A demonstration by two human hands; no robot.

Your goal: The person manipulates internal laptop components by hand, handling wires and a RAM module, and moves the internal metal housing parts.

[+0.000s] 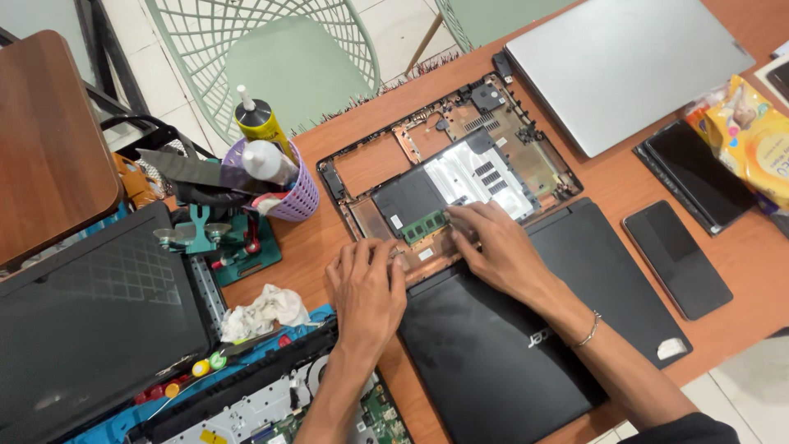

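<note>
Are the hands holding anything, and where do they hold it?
Right hand fingertips pinch the right end of the green memory stick in the laptop base. Left hand only presses on the base's near edge.

A yellow snack packet [754,136] lies at the right edge of the frame, beside a dark tablet screen [699,173]. Below it, a black phone screen [676,259] faces up. A large dark laptop screen [90,321] fills the lower left; a yellow-labelled glue bottle [261,123] stands upper left.
</note>
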